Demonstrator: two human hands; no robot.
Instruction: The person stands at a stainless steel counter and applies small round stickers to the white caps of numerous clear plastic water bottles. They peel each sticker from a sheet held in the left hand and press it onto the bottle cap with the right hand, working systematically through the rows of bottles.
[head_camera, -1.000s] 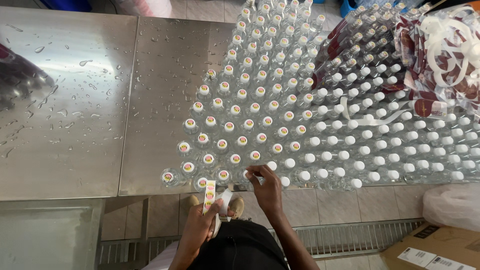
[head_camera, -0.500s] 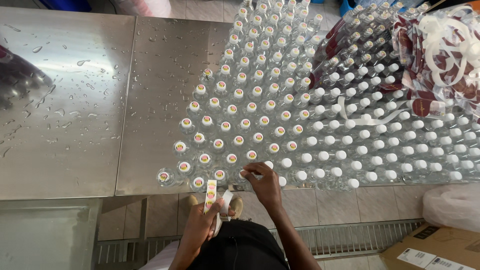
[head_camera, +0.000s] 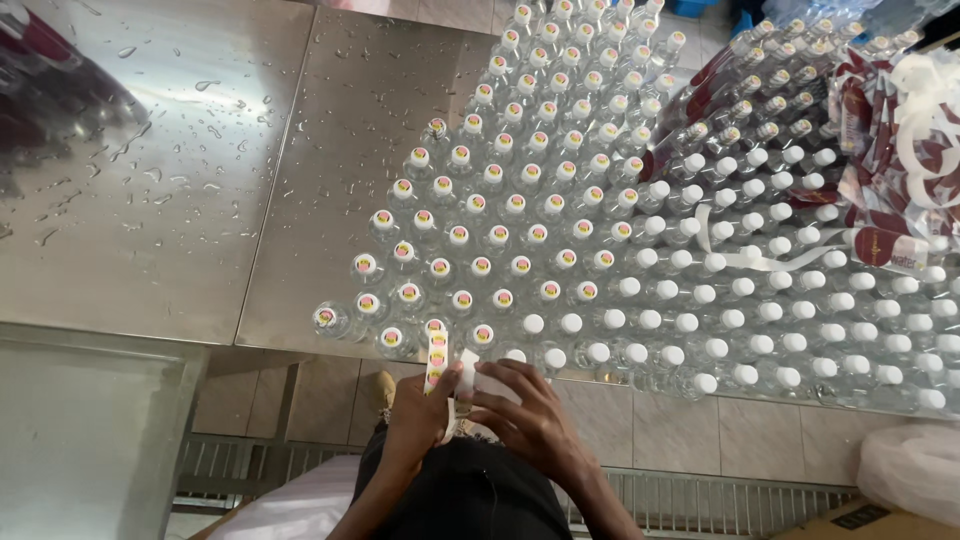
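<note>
Where the two hands meet just below the table's near edge, a narrow sticker strip (head_camera: 436, 358) stands up between them: white backing paper carrying a single column of small round stickers, pink and yellow. The left hand (head_camera: 418, 418) is closed around the strip's lower part, thumb and fingers pinching the paper, while a loose white tail of backing curls beside it. The right hand (head_camera: 525, 415) sits just to the right of the strip, fingers half curled with their tips at the strip's white backing; whether it pinches a sticker or only touches the paper I cannot tell. The strip's top reaches up over the nearest row of bottles.

Beyond the hands, clear plastic bottles (head_camera: 560, 230) stand upright and tightly packed on a steel table (head_camera: 180, 220), forming a wedge that widens to the right. Caps on the left part of the pack (head_camera: 440, 266) already carry round stickers; white caps (head_camera: 740, 318) on the right are bare. The table top is brushed metal, wet with scattered droplets, split by a seam. Farther right, a clear bag of dark red labels with white ribbon (head_camera: 900, 150) lies against the bottles. Tiled floor and a metal grate (head_camera: 720, 490) show below.
</note>
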